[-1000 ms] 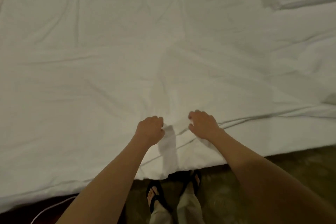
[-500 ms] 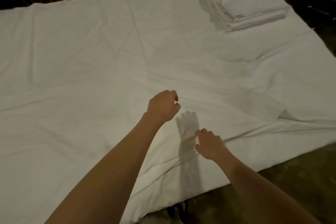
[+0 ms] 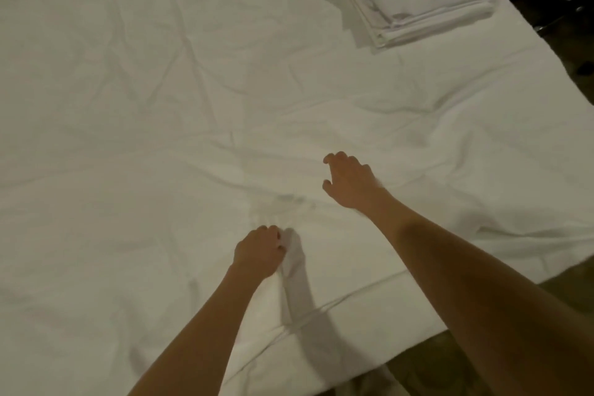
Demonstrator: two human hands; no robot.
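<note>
Gripping a bunch of the white bed sheet (image 3: 160,170) near its front hem, the left hand (image 3: 258,251) is curling its fingers into the cloth. The right hand (image 3: 348,183) is hovering over it, fingers loosely bent and empty. The sheet is lying spread across the bed (image 3: 385,315); it is probably light, soft and limp, so pinching a hem or wrinkle ridge looks best.
</note>
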